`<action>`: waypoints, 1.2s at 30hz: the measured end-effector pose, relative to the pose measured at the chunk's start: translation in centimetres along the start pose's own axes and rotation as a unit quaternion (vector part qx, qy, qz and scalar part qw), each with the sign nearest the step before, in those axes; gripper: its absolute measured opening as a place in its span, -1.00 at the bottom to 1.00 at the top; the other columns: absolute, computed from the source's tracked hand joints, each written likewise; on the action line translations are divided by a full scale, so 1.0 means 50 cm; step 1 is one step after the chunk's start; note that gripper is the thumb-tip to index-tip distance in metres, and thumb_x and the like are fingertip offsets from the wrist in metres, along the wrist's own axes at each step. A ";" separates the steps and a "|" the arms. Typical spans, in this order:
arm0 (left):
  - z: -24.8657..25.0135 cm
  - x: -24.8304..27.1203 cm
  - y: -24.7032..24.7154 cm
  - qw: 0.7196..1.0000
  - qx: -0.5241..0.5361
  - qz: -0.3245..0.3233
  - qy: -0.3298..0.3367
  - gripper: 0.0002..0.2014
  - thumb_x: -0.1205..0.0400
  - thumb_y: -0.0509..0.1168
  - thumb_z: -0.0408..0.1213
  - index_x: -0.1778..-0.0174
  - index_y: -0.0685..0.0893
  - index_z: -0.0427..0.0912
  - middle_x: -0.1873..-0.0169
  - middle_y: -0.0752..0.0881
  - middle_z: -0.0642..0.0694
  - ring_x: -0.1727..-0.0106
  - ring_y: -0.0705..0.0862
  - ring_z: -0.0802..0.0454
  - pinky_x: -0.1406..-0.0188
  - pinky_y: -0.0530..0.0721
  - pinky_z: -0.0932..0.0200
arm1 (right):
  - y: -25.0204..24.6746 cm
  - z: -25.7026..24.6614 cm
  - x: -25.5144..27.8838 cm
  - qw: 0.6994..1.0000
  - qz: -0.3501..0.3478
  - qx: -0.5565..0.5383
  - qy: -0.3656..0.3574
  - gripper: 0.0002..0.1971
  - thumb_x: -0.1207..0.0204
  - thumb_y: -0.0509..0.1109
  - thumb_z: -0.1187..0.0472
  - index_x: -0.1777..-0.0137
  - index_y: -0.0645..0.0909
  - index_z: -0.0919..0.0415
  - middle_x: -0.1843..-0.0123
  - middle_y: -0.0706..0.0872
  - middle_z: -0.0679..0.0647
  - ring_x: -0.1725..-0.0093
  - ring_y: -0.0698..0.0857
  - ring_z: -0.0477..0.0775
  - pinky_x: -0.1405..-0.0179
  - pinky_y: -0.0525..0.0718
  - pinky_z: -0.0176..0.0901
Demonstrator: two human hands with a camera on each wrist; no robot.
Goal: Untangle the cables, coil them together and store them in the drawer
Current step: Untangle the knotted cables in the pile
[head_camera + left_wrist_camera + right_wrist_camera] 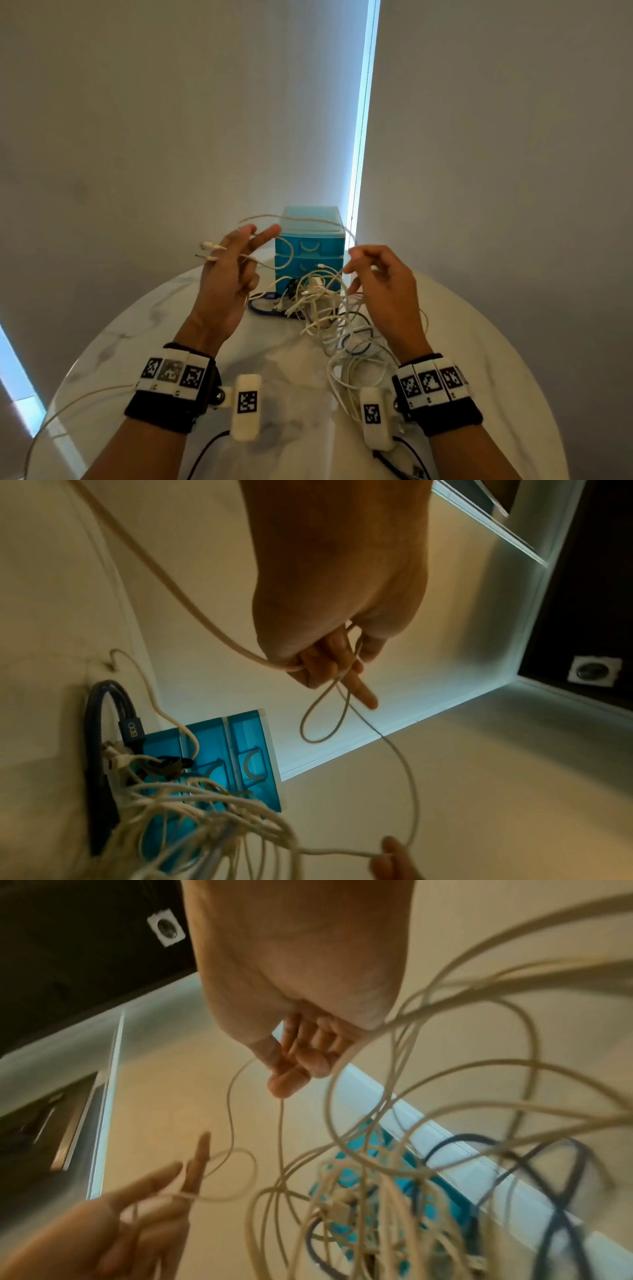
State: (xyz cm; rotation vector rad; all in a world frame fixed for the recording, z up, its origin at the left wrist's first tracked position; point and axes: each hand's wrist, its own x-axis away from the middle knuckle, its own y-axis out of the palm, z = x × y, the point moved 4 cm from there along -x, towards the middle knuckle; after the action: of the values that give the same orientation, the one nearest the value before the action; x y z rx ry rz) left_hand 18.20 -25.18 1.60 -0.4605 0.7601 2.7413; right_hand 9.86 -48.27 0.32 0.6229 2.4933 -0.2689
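A tangle of white cables (320,303) with a dark blue cable (262,305) lies on the table in front of a blue drawer unit (310,248), whose drawers look closed. My left hand (246,246) is raised left of the unit. It holds one white cable (323,718) looped between its fingers, index and middle stretched out, with two connector ends (209,247) sticking out to the left. My right hand (356,270) hovers over the tangle and pinches the same white cable (281,1123), which arcs between both hands.
The round white marble table (144,342) ends close to the wall behind the drawer unit. A thin cable (85,397) trails over the table's left side. Black leads run from the wrist cameras near the front edge.
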 end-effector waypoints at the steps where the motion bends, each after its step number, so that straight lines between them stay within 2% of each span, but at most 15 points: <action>1: -0.005 0.004 0.010 0.999 -0.028 -0.024 -0.005 -0.92 -0.86 0.28 -0.11 -0.11 0.63 -0.01 -0.39 0.81 -0.18 0.45 0.07 0.03 0.48 0.09 0.15 | -0.008 -0.004 -0.004 0.999 0.029 -0.019 -0.007 -0.85 -0.81 0.42 0.03 -0.19 0.76 0.06 0.06 0.89 0.04 0.26 0.83 0.06 0.27 0.79 -0.10; 4: -0.019 0.029 0.045 0.984 -0.141 -0.105 -0.032 -0.86 -0.74 0.43 -0.01 -0.11 0.82 0.05 -0.28 0.80 -0.33 0.45 0.19 0.09 0.44 0.11 0.07 | 0.000 -0.007 0.001 0.999 0.032 -0.043 -0.009 -0.85 -0.81 0.43 0.04 -0.21 0.76 0.07 0.06 0.87 0.06 0.28 0.78 0.01 0.31 0.69 -0.16; 6: -0.031 0.049 0.070 0.960 -0.228 -0.154 -0.052 -0.83 -0.70 0.47 0.00 -0.12 0.82 0.03 -0.22 0.88 -0.09 0.46 0.57 0.24 0.49 0.36 0.31 | 0.005 -0.008 0.005 0.998 0.039 -0.053 -0.009 -0.84 -0.80 0.44 0.05 -0.22 0.76 0.10 0.09 0.86 0.05 0.30 0.75 -0.05 0.29 0.73 -0.17; 7: -0.036 0.058 0.083 0.951 -0.252 -0.171 -0.060 -0.81 -0.70 0.50 -0.04 -0.17 0.81 0.01 -0.17 0.90 0.02 0.32 0.75 0.29 0.46 0.50 0.41 | 0.004 -0.010 0.006 0.997 0.045 -0.063 -0.009 -0.84 -0.80 0.44 0.07 -0.22 0.76 0.12 0.11 0.85 0.04 0.30 0.75 -0.10 0.29 0.73 -0.22; 9: -0.045 0.066 0.097 0.945 -0.264 -0.186 -0.058 -0.75 -0.67 0.56 -0.16 -0.25 0.82 -0.03 -0.10 0.92 0.10 0.01 0.87 0.28 0.30 0.67 0.46 | 0.002 -0.017 0.005 0.996 0.045 -0.081 -0.013 -0.85 -0.80 0.45 0.09 -0.21 0.78 0.12 0.14 0.84 0.01 0.29 0.73 -0.17 0.31 0.69 -0.33; 13: -0.043 0.049 0.078 0.954 -0.275 -0.118 0.004 -0.77 -0.59 0.63 -0.30 -0.16 0.89 -0.13 -0.04 0.93 -0.02 -0.14 0.89 0.09 -0.20 0.85 0.12 | 0.012 -0.022 0.008 0.997 0.008 -0.074 -0.017 -0.86 -0.77 0.48 0.04 -0.23 0.77 0.03 0.05 0.86 0.03 0.23 0.77 -0.07 0.31 0.73 -0.25; 15: -0.035 0.043 0.064 0.964 -0.252 -0.078 0.038 -0.80 -0.57 0.65 -0.33 -0.09 0.91 -0.17 0.00 0.93 -0.06 -0.11 0.90 0.03 -0.12 0.85 0.12 | 0.022 0.009 0.004 0.997 -0.050 -0.042 0.040 -0.80 -0.73 0.53 0.01 -0.28 0.67 -0.05 -0.05 0.88 0.05 0.10 0.87 0.04 0.26 0.83 -0.09; 17: -0.026 0.035 0.049 0.978 -0.197 -0.036 0.058 -0.82 -0.55 0.65 -0.36 -0.05 0.90 -0.18 0.04 0.93 -0.08 0.01 0.90 0.07 0.08 0.79 0.27 | 0.026 0.061 0.004 0.984 -0.124 0.045 0.116 -0.70 -0.66 0.60 -0.01 -0.28 0.61 -0.04 -0.10 0.87 0.06 -0.03 0.90 0.10 0.03 0.90 0.07; 19: -0.016 0.022 0.031 0.991 -0.122 0.022 0.056 -0.83 -0.54 0.65 -0.36 0.00 0.90 -0.09 0.07 0.92 -0.08 0.30 0.72 0.16 0.42 0.55 0.39 | 0.016 0.109 0.008 0.962 -0.166 0.134 0.171 -0.69 -0.64 0.60 0.01 -0.25 0.59 0.00 -0.14 0.83 0.05 -0.08 0.87 0.09 -0.08 0.87 0.07; 21: 0.001 0.008 0.003 0.996 -0.025 0.074 0.050 -0.84 -0.55 0.62 -0.29 -0.02 0.89 -0.01 -0.02 0.91 -0.07 0.35 0.50 0.21 0.55 0.27 0.35 | 0.001 0.136 0.007 0.947 -0.166 0.192 0.196 -0.75 -0.67 0.56 0.02 -0.20 0.56 -0.04 -0.15 0.82 0.03 -0.09 0.84 0.04 -0.04 0.80 -0.03; 25: 0.026 -0.002 -0.035 0.990 0.072 0.106 0.052 -0.85 -0.65 0.52 -0.28 -0.09 0.82 0.04 -0.14 0.90 -0.02 0.51 0.37 0.25 0.57 0.26 0.40 | 0.000 0.110 -0.007 0.983 -0.081 0.122 0.110 -0.80 -0.62 0.59 0.00 -0.16 0.67 -0.12 -0.02 0.87 -0.05 0.05 0.89 0.02 -0.12 0.89 0.20; 27: 0.016 0.006 -0.016 0.995 0.059 0.079 0.034 -0.85 -0.63 0.52 -0.26 -0.08 0.83 0.04 -0.15 0.89 -0.05 0.52 0.35 0.25 0.59 0.27 0.42 | 0.022 0.064 -0.002 0.992 -0.085 0.083 0.036 -0.78 -0.63 0.62 -0.02 -0.21 0.70 -0.14 0.04 0.86 -0.10 0.12 0.88 -0.04 0.01 0.91 0.04; 31: 0.005 0.041 0.062 1.000 0.028 0.003 -0.006 -0.89 -0.73 0.43 -0.38 -0.10 0.76 -0.09 -0.01 0.88 -0.05 0.54 0.60 0.29 0.60 0.52 0.43 | 0.099 0.012 0.042 0.960 -0.244 0.136 -0.018 -0.63 -0.62 0.61 -0.11 -0.40 0.70 -0.25 0.04 0.84 -0.12 0.10 0.82 -0.12 0.05 0.82 -0.29; 33: 0.006 0.052 0.082 0.999 0.027 -0.011 -0.016 -0.88 -0.77 0.36 -0.45 -0.11 0.73 -0.15 0.03 0.85 -0.07 0.54 0.68 0.28 0.59 0.60 0.41 | 0.114 0.020 0.047 0.957 -0.244 0.154 -0.028 -0.72 -0.65 0.59 -0.07 -0.33 0.76 -0.22 0.09 0.86 -0.10 0.13 0.83 -0.10 0.04 0.83 -0.27; 36: -0.003 0.038 0.060 0.999 0.034 -0.009 -0.011 -0.90 -0.77 0.40 -0.33 -0.09 0.81 -0.06 -0.19 0.84 -0.17 0.56 0.57 0.27 0.58 0.55 0.41 | 0.095 0.012 0.038 0.973 -0.182 0.138 -0.043 -0.87 -0.73 0.52 0.01 -0.21 0.82 -0.07 0.13 0.86 -0.15 0.15 0.82 -0.15 0.14 0.77 -0.34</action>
State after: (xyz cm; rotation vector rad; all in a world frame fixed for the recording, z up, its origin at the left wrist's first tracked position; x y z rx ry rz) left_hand 15.50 -27.44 2.12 -0.4185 0.8373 2.6897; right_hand 11.03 -43.62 -1.49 0.2455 2.4927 -0.7732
